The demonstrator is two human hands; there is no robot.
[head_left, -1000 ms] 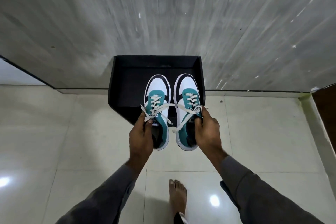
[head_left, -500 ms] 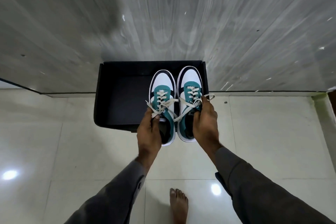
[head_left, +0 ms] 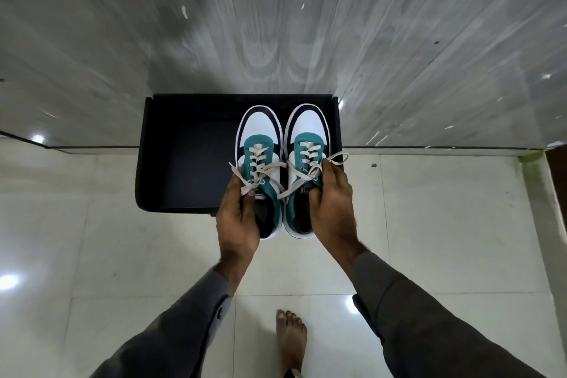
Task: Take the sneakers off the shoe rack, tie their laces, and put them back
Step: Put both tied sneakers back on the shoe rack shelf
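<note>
Two teal, white and black sneakers with cream laces are side by side over the right half of the black shoe rack (head_left: 184, 163), toes toward the wall. My left hand (head_left: 239, 218) grips the left sneaker (head_left: 259, 144) at its collar and tongue. My right hand (head_left: 331, 202) grips the right sneaker (head_left: 306, 135) the same way. Both heels overhang the rack's front edge. Whether the soles touch the rack I cannot tell. The laces are bowed, with loose ends trailing over my fingers.
The rack stands against a grey wood-grain wall (head_left: 276, 24) on glossy pale floor tiles (head_left: 92, 239). My bare foot (head_left: 290, 337) is on the tiles behind the sneakers. A dark door frame (head_left: 557, 193) is at the far right.
Both hands have carried the sneakers forward from over the floor to above the right half of the rack, and the pair has closed together. The grip on each sneaker is unchanged.
</note>
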